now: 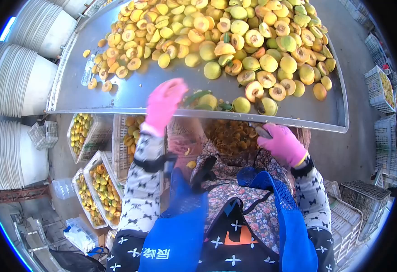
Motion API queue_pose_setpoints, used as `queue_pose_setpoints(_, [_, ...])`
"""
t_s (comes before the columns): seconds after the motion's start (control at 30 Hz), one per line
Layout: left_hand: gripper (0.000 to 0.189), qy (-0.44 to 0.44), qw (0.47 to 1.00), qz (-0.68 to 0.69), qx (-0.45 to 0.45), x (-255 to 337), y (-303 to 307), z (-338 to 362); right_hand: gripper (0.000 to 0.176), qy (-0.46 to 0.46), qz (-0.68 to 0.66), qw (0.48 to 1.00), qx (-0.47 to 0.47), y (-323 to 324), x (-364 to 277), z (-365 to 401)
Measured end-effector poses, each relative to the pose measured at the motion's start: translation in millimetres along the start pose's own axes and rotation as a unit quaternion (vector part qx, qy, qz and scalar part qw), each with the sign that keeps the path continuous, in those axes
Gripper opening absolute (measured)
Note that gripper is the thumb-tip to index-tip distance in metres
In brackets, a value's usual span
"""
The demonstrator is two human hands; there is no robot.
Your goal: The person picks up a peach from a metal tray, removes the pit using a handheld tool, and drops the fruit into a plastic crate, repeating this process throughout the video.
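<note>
Hundreds of yellow fruit (234, 41), whole and halved, lie heaped across the steel desk (117, 97) at which we work. Our left hand (164, 104), in a pink glove, reaches over the near rim with its fingers stretched out and released, gripping nothing we can see. Motion blurs it. Just beside it lie a few greenish fruit (209, 100) with leaves, apart from the main heap.

Our right hand (282, 144), also gloved in pink, sits below the rim with its fingers clenched on a small dark object (262, 131). We cannot make out what that object is.

A clear bottle (88, 68) lies on the desk's left end among stray halves. The desk's rim hides much of a basket (228, 136) of brownish pieces between our arms. Plastic crates (83, 133) of fruit stand under and left of the desk.

Stacked white basins (17, 81) line the left side, and empty crates (361, 199) sit on the grey concrete floor (357, 145) to the right. Our blue apron (176, 226) fills the foreground. The lens curves and cuts off the outer edges.
</note>
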State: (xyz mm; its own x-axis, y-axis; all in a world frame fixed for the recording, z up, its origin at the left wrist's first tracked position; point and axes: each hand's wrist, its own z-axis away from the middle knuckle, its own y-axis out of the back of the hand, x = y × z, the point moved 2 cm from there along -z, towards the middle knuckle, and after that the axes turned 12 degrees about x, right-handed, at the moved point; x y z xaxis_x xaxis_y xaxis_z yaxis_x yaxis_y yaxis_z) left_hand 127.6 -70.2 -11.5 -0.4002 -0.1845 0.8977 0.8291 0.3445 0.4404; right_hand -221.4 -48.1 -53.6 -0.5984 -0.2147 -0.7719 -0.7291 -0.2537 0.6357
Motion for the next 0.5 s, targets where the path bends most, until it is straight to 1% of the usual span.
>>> queue_pose_setpoints(0.07, [0.059,-0.018,1.0,-0.015,0.008,0,-56,-29,0.029,-0.038,0.022,0.998,-0.041,8,-1,15])
queue_pose_setpoints(0.1, [0.066,-0.103,0.987,-0.12,0.013,-11,-82,-50,0.028,-0.058,0.034,0.996,-0.064,13,-3,22])
queue_pose_setpoints(0.13, [0.074,-0.186,0.957,-0.224,0.018,-20,-103,-67,0.026,-0.084,0.015,0.993,-0.085,15,-8,30])
queue_pose_setpoints(0.17, [0.076,-0.181,0.942,-0.282,0.014,-24,-118,-75,0.027,-0.076,0.035,0.991,-0.106,19,-16,35])
queue_pose_setpoints(0.23, [0.08,-0.172,0.901,-0.398,0.004,-18,-136,-82,0.028,-0.074,0.011,0.994,-0.073,15,-17,45])
queue_pose_setpoints(0.27, [0.072,-0.139,0.914,-0.38,-0.01,-19,-137,-82,0.029,-0.076,-0.004,0.995,-0.066,16,-18,45])
queue_pose_setpoints(0.3, [0.067,-0.079,0.966,-0.242,-0.041,-25,-132,-80,0.03,-0.079,-0.022,0.995,-0.059,17,-22,45])
queue_pose_setpoints(0.33, [0.063,-0.016,0.992,-0.102,-0.072,-33,-122,-76,0.031,-0.08,-0.042,0.995,-0.052,16,-26,45])
queue_pose_setpoints(0.37, [0.059,0.047,0.993,0.039,-0.1,-40,-113,-71,0.032,-0.081,-0.07,0.994,-0.033,15,-29,42])
queue_pose_setpoints(0.4, [0.055,0.062,0.968,0.201,-0.135,-37,-106,-59,0.033,-0.082,-0.098,0.992,-0.015,14,-32,37])
queue_pose_setpoints(0.43, [0.051,0.077,0.916,0.357,-0.166,-31,-97,-43,0.034,-0.084,-0.127,0.988,0.002,14,-38,32])
queue_pose_setpoints(0.47, [0.047,0.09,0.838,0.504,-0.19,-23,-86,-26,0.036,-0.076,-0.13,0.988,0.02,15,-51,23])
queue_pose_setpoints(0.5, [0.045,0.123,0.82,0.53,-0.176,-13,-78,-11,0.037,-0.031,-0.122,0.991,0.046,10,-58,16])
